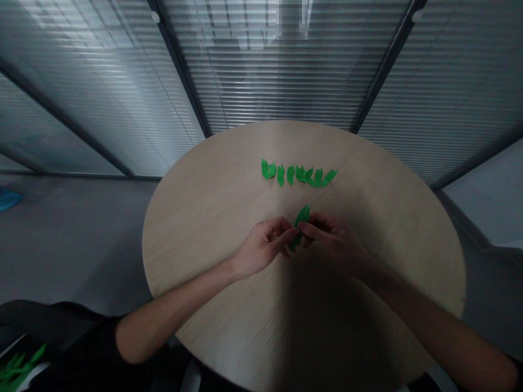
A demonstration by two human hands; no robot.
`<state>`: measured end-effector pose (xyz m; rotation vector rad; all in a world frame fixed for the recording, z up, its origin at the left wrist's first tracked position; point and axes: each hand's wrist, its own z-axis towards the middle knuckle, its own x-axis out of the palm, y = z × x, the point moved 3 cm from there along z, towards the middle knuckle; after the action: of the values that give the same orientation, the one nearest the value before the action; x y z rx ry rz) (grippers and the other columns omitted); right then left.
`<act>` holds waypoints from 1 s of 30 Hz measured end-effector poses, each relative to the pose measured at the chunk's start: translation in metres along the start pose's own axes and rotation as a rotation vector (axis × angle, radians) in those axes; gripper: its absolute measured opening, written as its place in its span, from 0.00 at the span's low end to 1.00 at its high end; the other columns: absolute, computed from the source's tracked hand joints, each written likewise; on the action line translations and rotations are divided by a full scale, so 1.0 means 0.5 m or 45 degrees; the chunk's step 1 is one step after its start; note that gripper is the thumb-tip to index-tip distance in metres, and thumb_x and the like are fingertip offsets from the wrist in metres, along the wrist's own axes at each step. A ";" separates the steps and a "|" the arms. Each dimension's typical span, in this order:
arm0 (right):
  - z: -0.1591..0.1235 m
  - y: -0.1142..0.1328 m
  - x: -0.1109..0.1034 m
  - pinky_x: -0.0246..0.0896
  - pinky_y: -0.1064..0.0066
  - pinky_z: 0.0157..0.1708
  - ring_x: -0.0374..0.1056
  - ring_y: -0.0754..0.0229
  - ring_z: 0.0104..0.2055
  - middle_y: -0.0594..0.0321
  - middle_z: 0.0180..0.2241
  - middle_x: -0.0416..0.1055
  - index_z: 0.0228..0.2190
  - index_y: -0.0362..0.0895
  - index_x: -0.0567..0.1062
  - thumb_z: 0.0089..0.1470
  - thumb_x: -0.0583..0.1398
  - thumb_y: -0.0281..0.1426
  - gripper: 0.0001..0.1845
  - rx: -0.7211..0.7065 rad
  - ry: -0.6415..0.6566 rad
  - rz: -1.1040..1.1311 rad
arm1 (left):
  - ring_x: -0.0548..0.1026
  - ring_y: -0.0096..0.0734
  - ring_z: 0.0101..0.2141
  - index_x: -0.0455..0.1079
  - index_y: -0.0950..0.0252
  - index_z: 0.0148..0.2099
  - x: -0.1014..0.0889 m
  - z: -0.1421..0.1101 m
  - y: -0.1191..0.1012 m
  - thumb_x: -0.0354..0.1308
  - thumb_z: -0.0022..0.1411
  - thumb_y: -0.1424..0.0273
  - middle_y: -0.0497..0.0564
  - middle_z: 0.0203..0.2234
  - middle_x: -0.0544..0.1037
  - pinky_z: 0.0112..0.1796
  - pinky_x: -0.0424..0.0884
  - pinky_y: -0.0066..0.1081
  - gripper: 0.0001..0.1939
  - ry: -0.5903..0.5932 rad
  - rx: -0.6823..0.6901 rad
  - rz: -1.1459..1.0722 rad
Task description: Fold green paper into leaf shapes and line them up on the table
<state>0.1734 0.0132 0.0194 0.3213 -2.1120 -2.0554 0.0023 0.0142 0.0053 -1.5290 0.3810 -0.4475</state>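
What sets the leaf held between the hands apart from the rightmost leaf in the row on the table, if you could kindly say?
The held green leaf is raised between the left hand and right hand, while the rightmost leaf lies on the round wooden table. The held leaf looks longer, though it is nearer the camera. Both are bright green and pointed.

The left forearm (175, 310) and right forearm (433, 321) reach inward from the lower corners, bare below dark sleeves. The left hand (263, 247) and right hand (330, 239) meet at center, fingers curled, pinching close together in a two-handed grip.
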 end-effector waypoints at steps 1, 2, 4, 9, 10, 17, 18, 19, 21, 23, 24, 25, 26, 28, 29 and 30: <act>0.001 0.000 0.001 0.68 0.70 0.30 0.70 0.63 0.27 0.66 0.24 0.73 0.28 0.45 0.78 0.55 0.68 0.43 0.15 0.004 0.009 0.017 | 0.75 0.25 0.25 0.69 0.67 0.34 0.000 0.000 -0.002 0.63 0.67 0.52 0.47 0.24 0.75 0.27 0.75 0.26 0.22 -0.005 0.004 -0.006; 0.001 0.000 0.002 0.68 0.70 0.29 0.70 0.63 0.27 0.66 0.25 0.72 0.28 0.45 0.77 0.55 0.67 0.45 0.16 0.009 0.013 0.033 | 0.75 0.25 0.25 0.69 0.67 0.34 0.001 0.000 -0.003 0.63 0.67 0.52 0.47 0.24 0.75 0.27 0.75 0.26 0.22 -0.012 0.005 -0.013; 0.002 -0.001 0.003 0.69 0.70 0.28 0.69 0.63 0.26 0.66 0.25 0.71 0.27 0.45 0.77 0.55 0.67 0.47 0.19 0.010 -0.014 0.044 | 0.75 0.25 0.24 0.69 0.66 0.35 0.001 -0.001 -0.003 0.63 0.67 0.52 0.47 0.24 0.75 0.27 0.76 0.26 0.21 -0.034 0.007 -0.017; 0.004 -0.006 -0.008 0.68 0.70 0.25 0.67 0.63 0.24 0.66 0.22 0.69 0.26 0.45 0.76 0.56 0.66 0.50 0.21 -0.032 -0.194 -0.050 | 0.75 0.26 0.24 0.68 0.65 0.41 -0.003 -0.006 -0.001 0.65 0.67 0.56 0.44 0.23 0.75 0.26 0.76 0.26 0.17 -0.182 0.054 0.064; 0.004 -0.008 -0.009 0.68 0.70 0.25 0.67 0.63 0.24 0.66 0.22 0.69 0.27 0.45 0.76 0.56 0.66 0.50 0.21 -0.032 -0.203 -0.064 | 0.75 0.26 0.24 0.68 0.65 0.42 -0.004 -0.006 0.000 0.64 0.68 0.57 0.45 0.24 0.75 0.26 0.76 0.26 0.16 -0.182 0.052 0.072; 0.005 -0.011 -0.007 0.67 0.71 0.26 0.67 0.63 0.25 0.65 0.23 0.71 0.27 0.45 0.77 0.57 0.66 0.48 0.19 -0.040 -0.170 -0.094 | 0.76 0.27 0.30 0.69 0.65 0.45 -0.003 -0.010 -0.007 0.57 0.73 0.62 0.49 0.30 0.76 0.29 0.78 0.26 0.10 -0.136 0.149 0.198; 0.004 -0.010 -0.005 0.66 0.71 0.25 0.67 0.64 0.24 0.65 0.23 0.71 0.27 0.45 0.77 0.57 0.66 0.47 0.19 -0.049 -0.153 -0.096 | 0.76 0.26 0.30 0.70 0.65 0.45 -0.003 -0.010 -0.008 0.57 0.72 0.63 0.49 0.32 0.76 0.29 0.77 0.25 0.09 -0.144 0.158 0.234; 0.004 -0.009 -0.003 0.66 0.71 0.25 0.68 0.64 0.24 0.65 0.24 0.72 0.27 0.45 0.77 0.57 0.65 0.47 0.18 -0.059 -0.138 -0.101 | 0.75 0.26 0.30 0.70 0.65 0.45 -0.004 -0.011 -0.009 0.59 0.71 0.65 0.50 0.33 0.76 0.28 0.76 0.25 0.08 -0.157 0.172 0.264; 0.003 -0.007 -0.001 0.65 0.71 0.25 0.68 0.64 0.24 0.65 0.24 0.72 0.27 0.45 0.78 0.58 0.65 0.46 0.18 -0.065 -0.115 -0.123 | 0.75 0.26 0.31 0.70 0.65 0.47 -0.006 -0.013 -0.012 0.60 0.70 0.67 0.51 0.36 0.76 0.28 0.75 0.24 0.08 -0.177 0.223 0.320; 0.002 -0.006 -0.001 0.64 0.71 0.25 0.69 0.63 0.24 0.65 0.23 0.72 0.27 0.45 0.78 0.58 0.65 0.46 0.18 -0.051 -0.103 -0.146 | 0.76 0.27 0.34 0.70 0.64 0.49 -0.009 -0.017 -0.016 0.60 0.70 0.69 0.52 0.39 0.77 0.30 0.75 0.25 0.07 -0.182 0.311 0.413; 0.002 -0.006 -0.002 0.64 0.71 0.25 0.69 0.63 0.24 0.65 0.23 0.72 0.27 0.45 0.78 0.57 0.65 0.46 0.18 -0.043 -0.102 -0.150 | 0.77 0.28 0.36 0.71 0.64 0.49 -0.010 -0.019 -0.019 0.59 0.71 0.70 0.53 0.41 0.76 0.31 0.75 0.25 0.07 -0.175 0.366 0.477; 0.002 -0.006 -0.003 0.63 0.71 0.24 0.69 0.63 0.24 0.65 0.23 0.72 0.27 0.45 0.78 0.57 0.66 0.46 0.18 -0.033 -0.100 -0.149 | 0.77 0.28 0.37 0.72 0.64 0.50 -0.011 -0.021 -0.022 0.58 0.72 0.70 0.54 0.43 0.76 0.32 0.75 0.25 0.06 -0.163 0.421 0.542; 0.002 -0.006 -0.005 0.63 0.71 0.24 0.69 0.63 0.24 0.65 0.23 0.72 0.27 0.45 0.78 0.56 0.66 0.47 0.18 -0.024 -0.100 -0.143 | 0.77 0.28 0.38 0.72 0.64 0.50 -0.012 -0.023 -0.025 0.57 0.72 0.71 0.55 0.44 0.76 0.32 0.75 0.25 0.07 -0.149 0.476 0.597; 0.002 -0.007 -0.007 0.63 0.71 0.24 0.69 0.63 0.24 0.65 0.23 0.72 0.27 0.44 0.78 0.56 0.66 0.48 0.19 -0.006 -0.091 -0.133 | 0.76 0.27 0.37 0.72 0.64 0.50 -0.014 -0.026 -0.030 0.57 0.73 0.71 0.56 0.46 0.75 0.32 0.75 0.25 0.07 -0.129 0.558 0.664; 0.002 -0.007 -0.007 0.63 0.71 0.25 0.69 0.63 0.24 0.65 0.22 0.72 0.27 0.44 0.78 0.56 0.66 0.48 0.19 0.002 -0.079 -0.135 | 0.76 0.26 0.36 0.72 0.64 0.50 -0.015 -0.026 -0.031 0.57 0.72 0.72 0.56 0.46 0.74 0.32 0.75 0.25 0.07 -0.126 0.574 0.677; 0.002 -0.006 -0.007 0.64 0.71 0.25 0.69 0.63 0.24 0.65 0.22 0.72 0.27 0.44 0.78 0.57 0.66 0.48 0.19 0.006 -0.061 -0.138 | 0.76 0.26 0.36 0.72 0.64 0.50 -0.015 -0.026 -0.032 0.57 0.72 0.72 0.56 0.46 0.74 0.33 0.75 0.25 0.07 -0.126 0.579 0.682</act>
<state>0.1766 0.0151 0.0163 0.3995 -2.1727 -2.1385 -0.0115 0.0069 0.0206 -0.9525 0.5485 -0.0273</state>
